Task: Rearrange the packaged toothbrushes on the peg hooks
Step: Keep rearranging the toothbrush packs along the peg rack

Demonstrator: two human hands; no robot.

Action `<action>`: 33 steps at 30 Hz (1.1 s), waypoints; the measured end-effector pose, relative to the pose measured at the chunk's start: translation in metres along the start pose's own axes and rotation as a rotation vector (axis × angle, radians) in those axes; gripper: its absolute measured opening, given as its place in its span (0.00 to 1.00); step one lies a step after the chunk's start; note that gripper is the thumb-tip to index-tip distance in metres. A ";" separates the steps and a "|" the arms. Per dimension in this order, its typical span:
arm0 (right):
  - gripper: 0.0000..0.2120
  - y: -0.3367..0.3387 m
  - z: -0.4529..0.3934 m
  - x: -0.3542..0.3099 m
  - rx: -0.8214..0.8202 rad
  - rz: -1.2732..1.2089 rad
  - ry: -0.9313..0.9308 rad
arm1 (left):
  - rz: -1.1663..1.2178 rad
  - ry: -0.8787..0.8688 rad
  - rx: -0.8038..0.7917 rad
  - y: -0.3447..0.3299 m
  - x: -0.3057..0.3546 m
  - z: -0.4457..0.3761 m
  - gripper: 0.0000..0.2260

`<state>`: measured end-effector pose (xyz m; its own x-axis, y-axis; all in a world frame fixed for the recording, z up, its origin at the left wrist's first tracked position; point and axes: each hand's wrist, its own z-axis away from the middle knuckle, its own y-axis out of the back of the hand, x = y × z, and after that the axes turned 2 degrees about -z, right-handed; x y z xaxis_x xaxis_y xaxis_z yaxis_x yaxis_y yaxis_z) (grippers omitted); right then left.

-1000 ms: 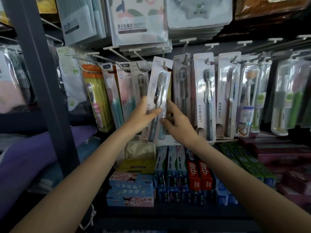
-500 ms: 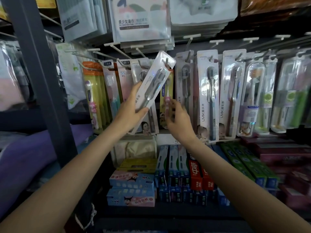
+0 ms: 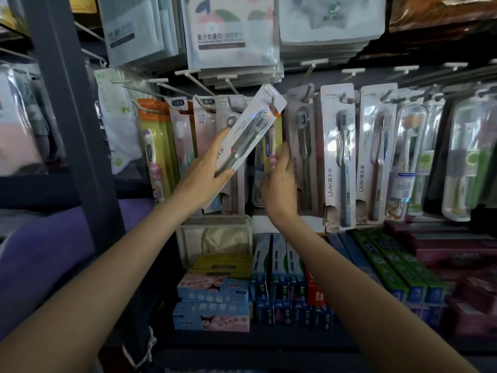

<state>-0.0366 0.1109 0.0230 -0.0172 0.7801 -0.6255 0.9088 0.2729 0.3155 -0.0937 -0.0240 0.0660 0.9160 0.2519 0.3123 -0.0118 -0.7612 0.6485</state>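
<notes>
My left hand grips a white toothbrush pack by its lower end; the pack is tilted, its top leaning right, off any hook. My right hand reaches behind it, fingers curled round the lower part of a yellow toothbrush pack that hangs on a peg hook. More packs hang in a row: orange-topped packs at the left, and two white LMK packs at the right.
Packaged towels hang on the hooks above. Toothpaste boxes and pink-blue cartons fill the shelf below. A grey upright post stands at the left. Clear-cased brushes hang at the far right.
My left hand took the white pack off its hook, drew it left and tilted it. My right hand let go of that pack and moved onto the yellow pack behind it.
</notes>
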 end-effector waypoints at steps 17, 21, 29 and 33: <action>0.31 0.107 0.021 -0.024 -0.318 0.364 0.079 | 0.238 -0.005 0.046 -0.035 0.003 0.007 0.33; 0.31 0.101 0.055 0.002 -0.157 -0.005 0.114 | 0.268 0.043 0.127 -0.046 0.008 0.006 0.32; 0.25 0.089 0.068 0.014 -0.024 -0.145 0.331 | 0.283 0.070 0.077 -0.052 0.017 0.026 0.35; 0.25 0.067 0.049 -0.010 -0.181 -0.050 0.509 | 0.232 0.142 0.296 -0.028 -0.004 0.042 0.24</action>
<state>0.0445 0.0939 0.0153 -0.2995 0.9254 -0.2321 0.8162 0.3745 0.4400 -0.0798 -0.0288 0.0170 0.8377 0.1171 0.5334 -0.0768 -0.9418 0.3273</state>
